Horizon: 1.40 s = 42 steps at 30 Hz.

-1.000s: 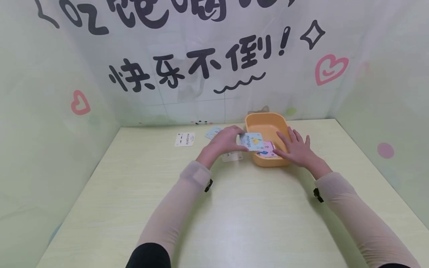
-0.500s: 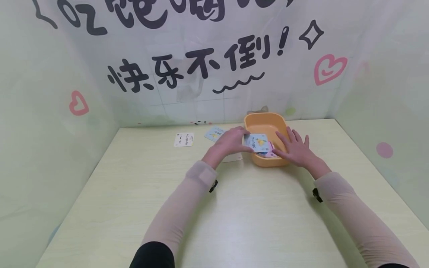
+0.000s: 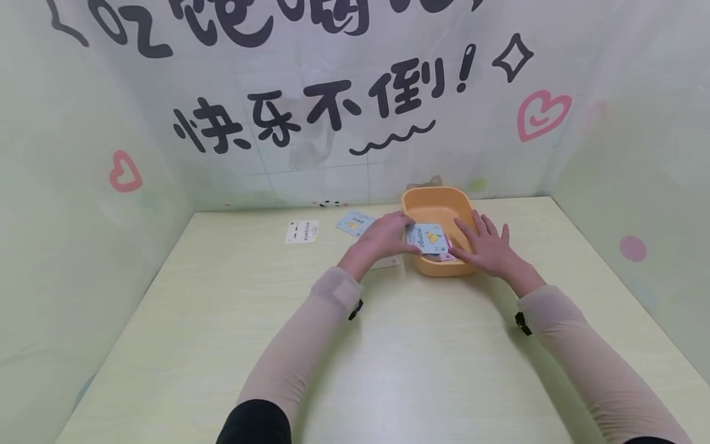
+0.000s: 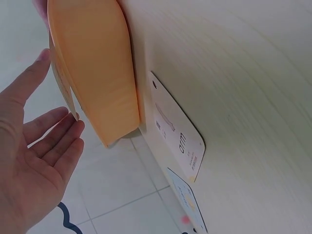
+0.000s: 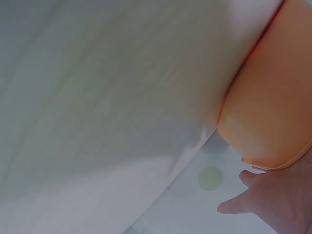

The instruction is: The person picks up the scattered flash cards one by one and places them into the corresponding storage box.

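With thumb and fingertips, my left hand [image 3: 383, 239] pinches the edges of a light-blue mango card [image 3: 431, 239]. The card lies across the left part of the orange bin [image 3: 435, 196], at rim height, as the left wrist view shows it edge-on beside the bin's wall [image 4: 97, 68]. Under it, a pink card [image 3: 447, 254] inside the bin is partly covered. My right hand [image 3: 490, 250] rests at the bin's right rim with fingers spread; in the right wrist view its fingers [image 5: 239, 202] extend past the rim.
Left of the bin lie a white arm card [image 4: 178, 131], half hidden by my left hand in the head view, and a blue pear card [image 3: 354, 222]. A white eyebrow card [image 3: 302, 232] lies farther left. A printed curtain [image 3: 310, 166] hangs behind the table.
My left hand has moved right and slightly down with the mango card, bringing it farther over the bin and covering more of the pink card. The right hand has stayed at the rim.
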Each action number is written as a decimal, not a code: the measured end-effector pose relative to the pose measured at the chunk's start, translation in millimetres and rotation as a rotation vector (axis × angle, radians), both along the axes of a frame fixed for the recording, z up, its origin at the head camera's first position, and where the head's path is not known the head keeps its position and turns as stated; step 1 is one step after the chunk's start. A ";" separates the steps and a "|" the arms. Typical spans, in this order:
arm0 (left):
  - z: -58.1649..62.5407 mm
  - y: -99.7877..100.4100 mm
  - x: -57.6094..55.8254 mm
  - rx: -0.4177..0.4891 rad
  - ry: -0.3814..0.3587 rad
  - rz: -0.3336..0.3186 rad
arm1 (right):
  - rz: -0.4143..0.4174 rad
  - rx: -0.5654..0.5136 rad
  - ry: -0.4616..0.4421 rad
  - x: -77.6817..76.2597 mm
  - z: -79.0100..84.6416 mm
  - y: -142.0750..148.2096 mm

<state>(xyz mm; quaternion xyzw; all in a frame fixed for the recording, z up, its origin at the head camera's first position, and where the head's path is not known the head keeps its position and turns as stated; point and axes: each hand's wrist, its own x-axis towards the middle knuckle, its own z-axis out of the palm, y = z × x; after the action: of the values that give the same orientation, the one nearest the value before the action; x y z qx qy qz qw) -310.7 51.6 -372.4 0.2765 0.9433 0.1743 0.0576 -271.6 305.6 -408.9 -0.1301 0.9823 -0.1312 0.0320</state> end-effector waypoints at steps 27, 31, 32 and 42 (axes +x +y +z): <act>-4.1 6.8 -0.5 -0.003 -0.008 0.015 | 0.011 -0.006 0.009 -0.5 -2.9 1.8; -4.6 8.2 0.0 -0.010 -0.010 0.029 | 0.013 -0.008 0.013 -0.6 -3.1 2.1; -4.5 8.5 0.1 -0.012 -0.010 0.034 | 0.015 -0.008 0.015 -0.5 -3.0 1.9; -5.9 14.4 0.3 -0.041 -0.005 0.083 | 0.031 -0.008 0.010 -0.2 -3.4 3.2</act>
<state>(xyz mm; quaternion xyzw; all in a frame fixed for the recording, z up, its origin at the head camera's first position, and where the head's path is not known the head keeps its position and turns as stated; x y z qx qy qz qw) -310.3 66.0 -378.3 0.2355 0.9572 0.1581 0.0583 -271.8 308.8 -412.3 -0.1462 0.9797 -0.1339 0.0287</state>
